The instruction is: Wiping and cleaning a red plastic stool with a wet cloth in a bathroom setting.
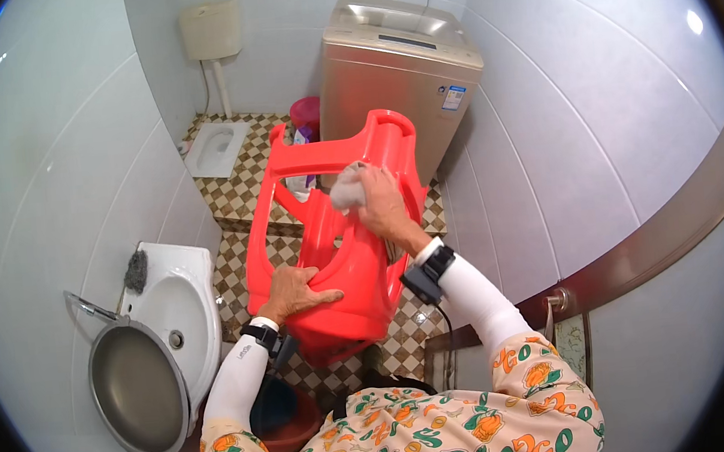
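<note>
A red plastic stool (357,284) is tipped on its side in front of me, its legs pointing away towards the washing machine. My left hand (297,293) grips the stool near its seat end, thumb spread over the outer face. In my right hand (384,203) is a bunched pale grey cloth (347,192), pressed against one of the upper legs. The fingers partly cover the cloth. What supports the stool from below is hidden.
To the left, a grey metal basin (137,391) rests on the white washbasin (201,266), beside a faucet (91,308) and a dark scouring pad (137,271). Ahead are a tiled step (258,225), a squat toilet (220,149) and a washing machine (389,88). A red bucket (296,429) stands near my left elbow.
</note>
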`<move>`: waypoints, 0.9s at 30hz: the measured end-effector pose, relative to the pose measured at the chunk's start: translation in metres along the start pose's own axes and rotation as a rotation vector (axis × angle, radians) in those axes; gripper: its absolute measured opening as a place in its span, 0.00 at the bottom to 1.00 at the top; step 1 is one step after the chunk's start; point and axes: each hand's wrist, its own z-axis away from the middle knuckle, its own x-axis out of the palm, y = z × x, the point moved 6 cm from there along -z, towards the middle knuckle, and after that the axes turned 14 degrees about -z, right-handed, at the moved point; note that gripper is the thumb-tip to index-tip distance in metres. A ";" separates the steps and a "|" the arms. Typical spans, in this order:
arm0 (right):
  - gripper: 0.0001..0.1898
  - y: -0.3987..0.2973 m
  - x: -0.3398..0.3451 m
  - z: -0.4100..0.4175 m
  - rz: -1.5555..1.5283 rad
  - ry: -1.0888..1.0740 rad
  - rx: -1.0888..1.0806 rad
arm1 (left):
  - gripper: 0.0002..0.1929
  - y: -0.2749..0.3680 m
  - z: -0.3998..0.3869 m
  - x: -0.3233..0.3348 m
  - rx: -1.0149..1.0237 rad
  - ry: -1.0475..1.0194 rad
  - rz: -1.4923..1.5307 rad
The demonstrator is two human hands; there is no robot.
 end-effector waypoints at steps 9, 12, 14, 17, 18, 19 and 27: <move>0.26 0.089 -0.040 -0.042 0.046 0.363 0.297 | 0.31 0.002 -0.008 -0.010 0.060 -0.026 0.023; 0.26 0.120 -0.070 -0.049 0.169 0.489 0.317 | 0.29 0.005 -0.001 -0.001 0.108 -0.062 -0.047; 0.26 0.122 -0.073 -0.045 0.141 0.495 0.345 | 0.29 0.000 -0.002 0.001 0.129 -0.050 -0.037; 0.25 0.134 -0.075 -0.025 0.043 0.526 0.431 | 0.29 0.003 -0.001 0.002 0.152 -0.065 -0.046; 0.24 0.134 -0.083 -0.013 0.076 0.615 0.357 | 0.29 0.004 0.001 0.005 0.164 -0.106 -0.063; 0.23 0.132 -0.091 -0.003 0.106 0.701 0.281 | 0.29 0.003 0.004 0.005 0.167 -0.105 -0.066; 0.18 0.152 -0.125 0.029 -0.421 0.453 0.396 | 0.30 0.059 0.000 -0.014 0.133 -0.226 0.084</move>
